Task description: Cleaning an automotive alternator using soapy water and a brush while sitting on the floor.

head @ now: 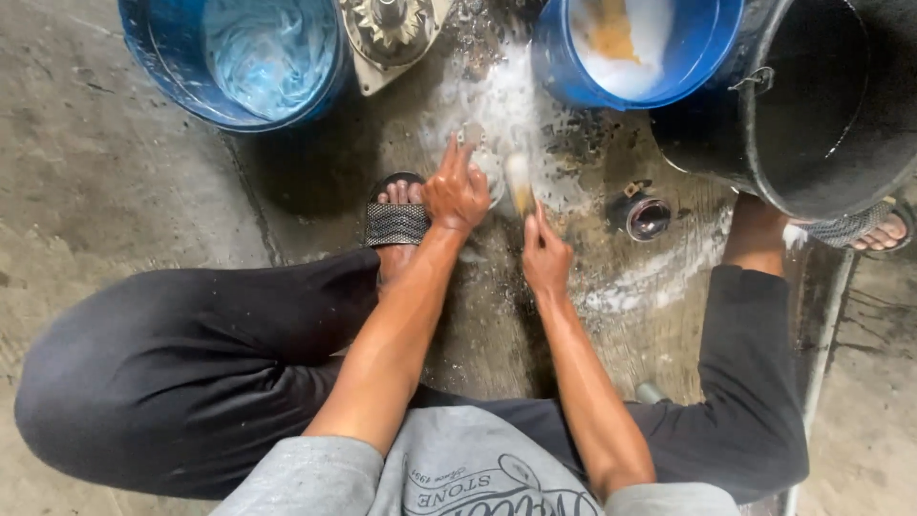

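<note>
You squat low on the wet concrete floor [115,182], knees wide, both forearms reaching down between them. Your left hand [457,189] presses flat, fingers stretched forward and together, onto a small pale part [487,164] lying on the floor in a patch of white suds [506,100] — the part is mostly hidden under the palm, so its shape cannot be told. Your right hand [545,256] is closed around the handle of a brush [520,184]; its pale bristle end, blurred, sits just beside the part.

Around you: a blue bucket [162,67] of soapy water at upper left, a grey metal casting [387,33] just beside it, a second blue bucket [564,67] with foam at upper right, and a large black tub [812,115] touching it. A small round metal fitting [648,217] rests on the floor near your right hand. Your left foot, in a black sandal [396,222], sits just beside your left hand.
</note>
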